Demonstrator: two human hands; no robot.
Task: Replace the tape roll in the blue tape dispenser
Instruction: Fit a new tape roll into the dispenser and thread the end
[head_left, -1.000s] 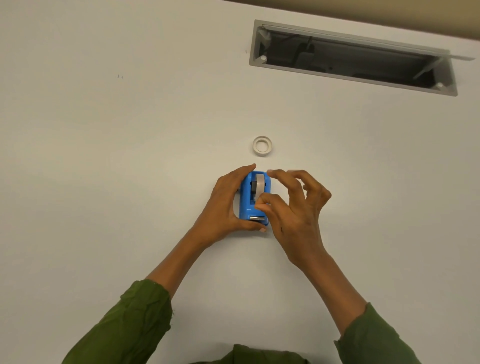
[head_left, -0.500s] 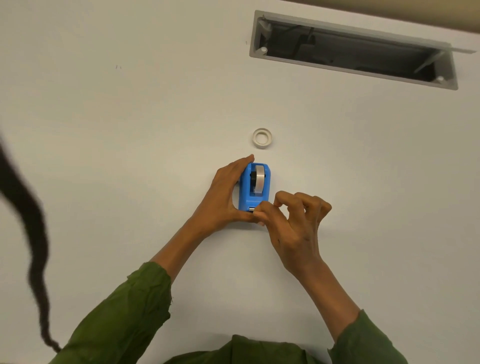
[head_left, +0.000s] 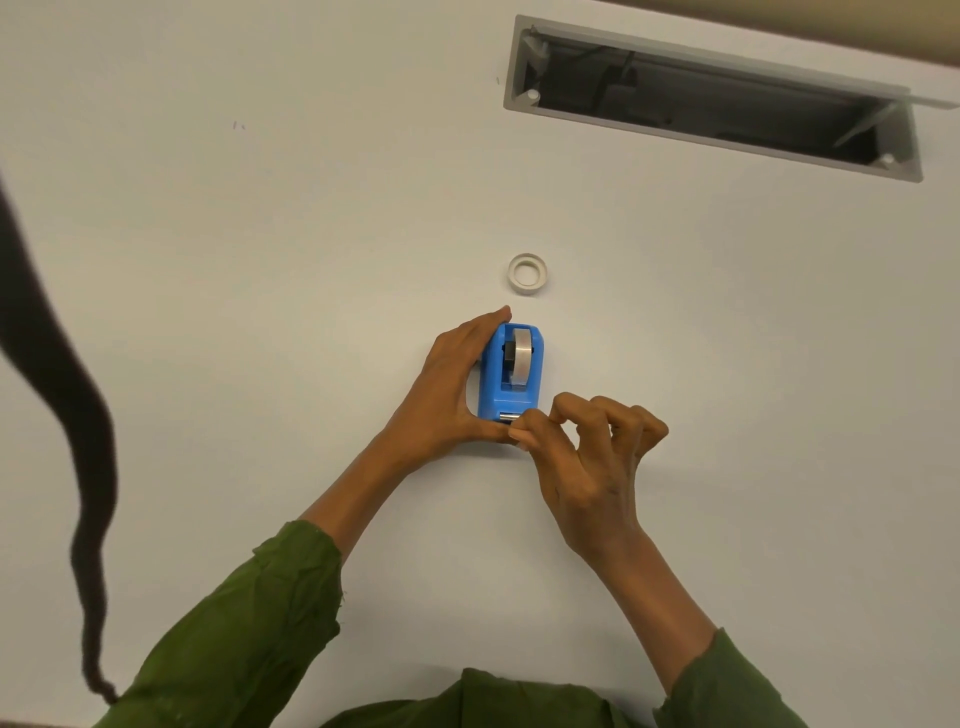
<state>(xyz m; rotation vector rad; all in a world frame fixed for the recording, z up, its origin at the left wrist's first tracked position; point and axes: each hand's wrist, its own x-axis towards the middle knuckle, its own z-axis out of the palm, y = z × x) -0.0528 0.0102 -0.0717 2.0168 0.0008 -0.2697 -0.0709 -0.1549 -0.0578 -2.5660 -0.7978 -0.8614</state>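
White table (head_left: 260, 312) fills nearly the whole view, with a long grey-framed slot (head_left: 711, 98) cut into it at the far right, dark inside. Near the middle stands the blue dispenser (head_left: 511, 376), its long axis running away from the person, cutter end nearest them. A roll of tape (head_left: 521, 358) sits on edge in the dispenser's well, its grey band showing on top. Just beyond the dispenser's far end, apart from it, a second small whitish ring (head_left: 528, 274) lies flat on the table; whether it is an empty core or a fresh roll cannot be told.

The left hand (head_left: 447, 395) wraps the dispenser's left side, fingers curved round the far end and thumb pressed along the near end, so the dispenser is gripped. The right hand (head_left: 587, 457) is at the dispenser's near right corner, by the metal cutter (head_left: 510, 415). Its thumb and forefinger are pinched together right at the cutter, the other fingers curled loosely and raised. What the pinch holds is too small to see; clear tape there cannot be made out.

Green sleeves (head_left: 244, 634) cover both forearms. Left of the dispenser, well apart, a dark wavy strand (head_left: 88, 441) hangs down the view's edge, blurred.
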